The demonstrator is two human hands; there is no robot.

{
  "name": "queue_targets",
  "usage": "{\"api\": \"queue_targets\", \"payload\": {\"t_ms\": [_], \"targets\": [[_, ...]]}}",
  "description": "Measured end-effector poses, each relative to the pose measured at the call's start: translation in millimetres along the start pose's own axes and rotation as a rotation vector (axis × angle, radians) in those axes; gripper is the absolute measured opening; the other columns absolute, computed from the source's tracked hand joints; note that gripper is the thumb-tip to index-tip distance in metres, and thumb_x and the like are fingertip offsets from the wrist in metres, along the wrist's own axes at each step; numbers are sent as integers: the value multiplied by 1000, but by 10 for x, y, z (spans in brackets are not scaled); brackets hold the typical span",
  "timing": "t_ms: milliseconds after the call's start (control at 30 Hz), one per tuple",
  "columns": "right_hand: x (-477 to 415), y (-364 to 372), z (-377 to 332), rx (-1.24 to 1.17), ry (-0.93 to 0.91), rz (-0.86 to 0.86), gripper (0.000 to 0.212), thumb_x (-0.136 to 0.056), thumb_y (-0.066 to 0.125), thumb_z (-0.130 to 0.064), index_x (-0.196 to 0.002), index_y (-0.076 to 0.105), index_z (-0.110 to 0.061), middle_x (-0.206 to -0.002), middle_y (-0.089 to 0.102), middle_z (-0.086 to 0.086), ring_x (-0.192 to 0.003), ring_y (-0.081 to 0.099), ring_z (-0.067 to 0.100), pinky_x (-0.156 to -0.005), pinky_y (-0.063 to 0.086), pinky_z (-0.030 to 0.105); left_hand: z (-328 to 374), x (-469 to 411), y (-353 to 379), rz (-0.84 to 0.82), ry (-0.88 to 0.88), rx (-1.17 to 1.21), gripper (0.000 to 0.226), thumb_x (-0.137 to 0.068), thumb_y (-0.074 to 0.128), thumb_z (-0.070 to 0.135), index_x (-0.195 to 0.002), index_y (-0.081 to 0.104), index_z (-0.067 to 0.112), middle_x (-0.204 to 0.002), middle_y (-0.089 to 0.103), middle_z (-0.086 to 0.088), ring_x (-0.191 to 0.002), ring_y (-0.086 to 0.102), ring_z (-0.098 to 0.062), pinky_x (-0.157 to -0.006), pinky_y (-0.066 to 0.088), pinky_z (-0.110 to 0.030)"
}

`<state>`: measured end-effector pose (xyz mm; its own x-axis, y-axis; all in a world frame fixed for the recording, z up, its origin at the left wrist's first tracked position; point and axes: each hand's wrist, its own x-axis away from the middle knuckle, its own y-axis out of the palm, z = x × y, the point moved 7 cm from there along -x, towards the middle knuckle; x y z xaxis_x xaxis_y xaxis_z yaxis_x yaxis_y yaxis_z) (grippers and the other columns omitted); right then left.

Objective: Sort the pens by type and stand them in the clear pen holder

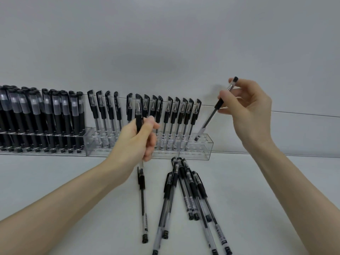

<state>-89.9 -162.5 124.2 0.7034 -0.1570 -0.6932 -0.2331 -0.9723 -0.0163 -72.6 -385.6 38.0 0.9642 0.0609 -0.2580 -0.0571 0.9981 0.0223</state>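
Observation:
A long clear pen holder [209, 146] stands against the wall. Its left part is packed with solid black pens [46, 116]; its middle and right part holds clear-barrelled gel pens [173, 116] standing upright. My right hand [248, 107] pinches a clear gel pen [207, 120] by its upper end, tilted, with its lower end in a hole at the holder's right end. My left hand [136, 142] grips another clear gel pen [138, 109] upright in front of the holder's middle. Several loose clear gel pens [185, 192] lie on the table in front.
A single gel pen [142, 203] lies apart, just left of the loose pile and below my left hand. The white table [73, 173] runs to the pale wall right behind the holder. The holder's far right holes stand free.

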Motion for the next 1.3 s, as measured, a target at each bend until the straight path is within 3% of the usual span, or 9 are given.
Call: {"api": "queue_targets", "payload": {"t_ms": [67, 233, 467, 567, 700, 1067, 1300], "targets": [[-38, -70, 33, 64, -37, 63, 20, -85, 67, -8, -99, 56, -18, -79, 61, 1, -72, 62, 21, -61, 56, 29, 4, 3, 4, -12, -12, 16, 28, -99, 41, 32, -97, 54, 8, -50, 40, 4, -39, 28, -9, -37, 24, -20], [-95, -9, 120, 208, -119, 115, 28, -81, 71, -18, -90, 49, -32, -74, 59, -12, -67, 61, 18, -67, 55, 41, -24, 28, 72, -35, -20, 16, 31, -98, 44, 30, -102, 52, 1, -50, 37, 6, -42, 24, -10, -40, 18, -22], [-54, 206, 310, 401, -180, 2, 34, -83, 73, -22, -110, 53, -19, -70, 55, -14, -60, 58, 3, -65, 48, 21, -79, 18, 81, -26, -54, 51, 17, -98, 43, 22, -95, 48, 6, -53, 43, 4, -47, 30, -11, -40, 24, -21], [-49, 236, 377, 428, -158, -71, 27, -85, 70, -22, -109, 60, -18, -73, 63, -5, -64, 64, 12, -71, 53, 32, -76, 21, 84, -25, -26, 19, 16, -99, 40, 17, -88, 48, 8, -54, 47, 4, -49, 37, -11, -41, 33, -22], [-57, 227, 380, 483, -159, -114, 25, -89, 64, -16, -113, 63, -19, -79, 69, 3, -72, 67, 20, -77, 54, 44, -57, 47, 111, -58, 20, -26, 18, -100, 40, 21, -93, 51, 10, -57, 49, 2, -48, 41, -11, -43, 39, -24], [-82, 204, 373, 496, -107, -94, 22, -86, 63, -12, -107, 61, -20, -69, 64, -7, -68, 68, 21, -77, 53, 47, -77, 61, 132, -71, 10, -31, 19, -99, 41, 22, -96, 55, 10, -55, 50, 4, -47, 40, -10, -44, 37, -25], [-87, 216, 336, 527, -94, -126, 21, -86, 64, -12, -106, 61, -20, -71, 67, -3, -70, 67, 23, -79, 52, 46, -93, 59, 135, -79, 4, -26, 19, -99, 41, 23, -94, 55, 12, -55, 50, 4, -47, 41, -9, -45, 36, -26]]}}
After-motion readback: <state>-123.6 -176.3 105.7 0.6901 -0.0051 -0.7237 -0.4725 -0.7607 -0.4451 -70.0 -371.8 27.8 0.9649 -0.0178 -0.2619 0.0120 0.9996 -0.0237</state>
